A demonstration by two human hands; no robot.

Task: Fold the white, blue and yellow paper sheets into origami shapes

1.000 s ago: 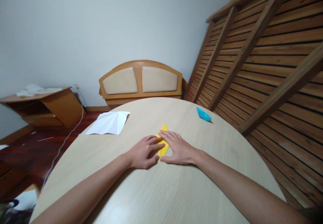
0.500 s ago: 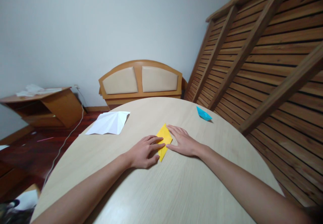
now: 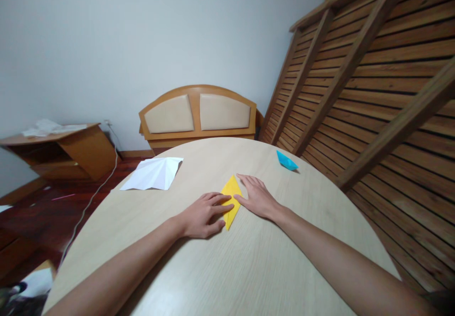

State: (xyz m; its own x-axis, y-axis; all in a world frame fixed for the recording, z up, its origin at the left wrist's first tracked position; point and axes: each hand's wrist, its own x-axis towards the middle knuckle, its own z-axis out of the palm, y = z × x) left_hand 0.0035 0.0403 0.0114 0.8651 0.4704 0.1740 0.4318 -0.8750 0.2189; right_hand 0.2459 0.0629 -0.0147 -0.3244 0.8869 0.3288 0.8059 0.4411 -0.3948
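Yellow folded paper pinned flat mid-desk, left hand at 9, right hand at 3, both open-palmed, creasing; likely next: another sharp fold.

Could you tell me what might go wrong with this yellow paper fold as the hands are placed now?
The left hand presses only the near half of the yellow paper; the far tip lies free, so it could pivot and skew the crease. The right hand lies flat along its right edge; a sideways slide might shift the layers. The tabletop looks smooth, so the paper may slip.
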